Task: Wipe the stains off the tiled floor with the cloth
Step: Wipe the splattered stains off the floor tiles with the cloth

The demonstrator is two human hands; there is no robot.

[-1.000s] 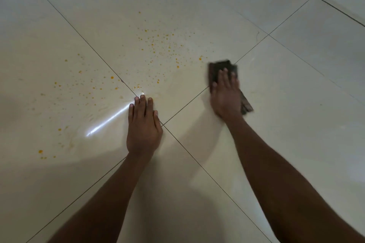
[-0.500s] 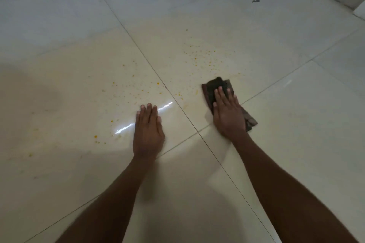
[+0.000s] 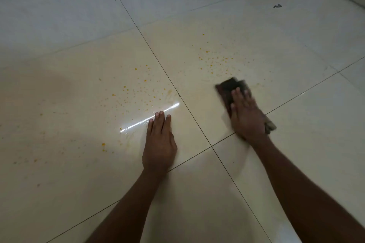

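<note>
The right hand (image 3: 246,116) presses flat, fingers straight, on the dark cloth (image 3: 231,89); orange stains (image 3: 214,61) lie just beyond the cloth, ahead of the fingertips. The left hand (image 3: 160,144) rests open on the floor (image 3: 59,193), more spots (image 3: 138,92) beyond it

No readable text, label, brand, number or sign appears anywhere in the view.

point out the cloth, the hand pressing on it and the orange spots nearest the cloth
cloth (image 3: 230,87): head view, on its dark far end beyond the fingertips.
right hand (image 3: 246,116): head view, on the back of the hand.
orange spots (image 3: 214,61): head view, middle of the cluster just beyond the cloth.
</note>
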